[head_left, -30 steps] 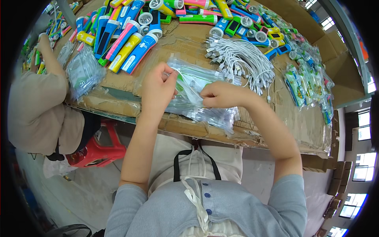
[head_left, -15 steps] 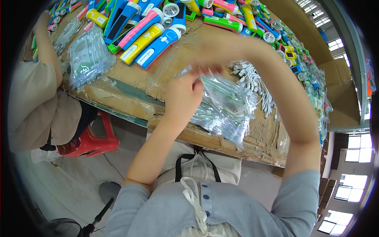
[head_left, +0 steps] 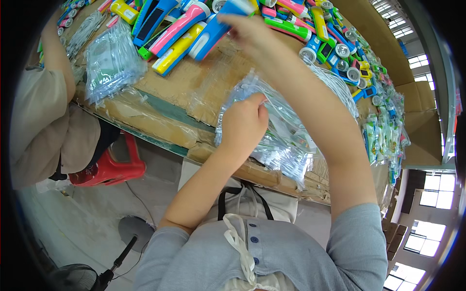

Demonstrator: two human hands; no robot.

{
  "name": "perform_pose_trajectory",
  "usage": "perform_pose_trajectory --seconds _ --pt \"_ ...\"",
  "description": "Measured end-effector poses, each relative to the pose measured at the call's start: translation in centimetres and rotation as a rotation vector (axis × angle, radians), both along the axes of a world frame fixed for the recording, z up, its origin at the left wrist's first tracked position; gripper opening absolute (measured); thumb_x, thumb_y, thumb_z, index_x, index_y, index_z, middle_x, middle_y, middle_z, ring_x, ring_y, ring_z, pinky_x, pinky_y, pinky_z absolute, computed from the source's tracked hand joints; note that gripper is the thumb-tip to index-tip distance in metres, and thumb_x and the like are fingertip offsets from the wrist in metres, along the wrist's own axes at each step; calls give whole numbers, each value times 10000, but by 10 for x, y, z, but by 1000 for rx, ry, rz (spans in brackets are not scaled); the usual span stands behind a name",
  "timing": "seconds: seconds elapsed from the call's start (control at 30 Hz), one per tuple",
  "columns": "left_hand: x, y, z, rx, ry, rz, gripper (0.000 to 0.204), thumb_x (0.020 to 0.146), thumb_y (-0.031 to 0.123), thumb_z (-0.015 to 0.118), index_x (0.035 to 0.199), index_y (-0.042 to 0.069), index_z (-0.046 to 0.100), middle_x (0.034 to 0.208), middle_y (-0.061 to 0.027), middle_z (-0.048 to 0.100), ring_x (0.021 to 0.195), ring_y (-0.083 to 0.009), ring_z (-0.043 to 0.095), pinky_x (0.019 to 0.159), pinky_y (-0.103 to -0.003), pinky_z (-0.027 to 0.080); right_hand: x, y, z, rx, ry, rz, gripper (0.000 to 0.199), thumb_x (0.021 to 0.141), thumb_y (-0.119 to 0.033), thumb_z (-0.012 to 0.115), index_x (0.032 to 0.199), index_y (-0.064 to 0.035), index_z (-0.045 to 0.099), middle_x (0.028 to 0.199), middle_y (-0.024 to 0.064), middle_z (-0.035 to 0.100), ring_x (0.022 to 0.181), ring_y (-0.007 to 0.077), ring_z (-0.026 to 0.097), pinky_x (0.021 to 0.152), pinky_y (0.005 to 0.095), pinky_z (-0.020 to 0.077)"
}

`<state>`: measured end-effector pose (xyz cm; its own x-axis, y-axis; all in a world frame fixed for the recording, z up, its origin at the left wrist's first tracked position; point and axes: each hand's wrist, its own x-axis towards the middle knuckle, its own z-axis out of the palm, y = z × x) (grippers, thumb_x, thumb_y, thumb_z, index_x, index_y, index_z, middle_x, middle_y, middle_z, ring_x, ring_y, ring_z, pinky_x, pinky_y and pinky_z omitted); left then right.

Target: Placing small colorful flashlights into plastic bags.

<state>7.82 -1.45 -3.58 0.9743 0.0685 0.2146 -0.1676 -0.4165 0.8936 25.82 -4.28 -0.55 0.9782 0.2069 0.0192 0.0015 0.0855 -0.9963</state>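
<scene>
My left hand point(head_left: 245, 121) is closed in a pinch on the edge of a clear plastic bag point(head_left: 284, 116), which lies over a pile of similar flat bags point(head_left: 284, 162) near the table edge. Farther off, my right hand point(head_left: 247, 34), slightly blurred, grips a blue flashlight point(head_left: 209, 39) with a white switch plate. That flashlight is tilted and smeared by motion; its head end is partly cut off by the frame's top. Beside it lie a yellow flashlight point(head_left: 180, 48) and a pink one point(head_left: 179, 29). White cables point(head_left: 335, 85) lie partly behind my right forearm.
Many colourful flashlights point(head_left: 289, 29) cover the far side of the cardboard-topped table point(head_left: 179, 92). Another stack of clear bags point(head_left: 109, 65) lies to the left. Bagged flashlights point(head_left: 383, 136) are heaped right. A person's arm point(head_left: 58, 63) and a red stool point(head_left: 111, 167) are at left.
My right hand has moved from beside my left hand to the blue flashlight and grips it. The flashlight has shifted up and right. My left hand has moved slightly right, still holding the bag.
</scene>
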Motion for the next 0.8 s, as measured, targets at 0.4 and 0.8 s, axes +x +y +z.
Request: perform_pose_trajectory --seconds 0.4,0.8 --pt "1 -5 -4 184 -138 36 132 797 103 554 847 36 655 684 -179 626 636 -355 611 572 -431 474 -84 -73 83 -969 214 457 566 749 -563 626 988 -50 623 823 60 625 700 146 608 594 297 491" --pt "-2 -23 3 426 -234 57 112 772 115 586 791 34 662 720 -172 645 695 -340 634 621 -437 497 -85 -104 51 -1065 157 374 617 661 -635 660 858 -52 702 849 121 645 754 205 599 659 328 456"
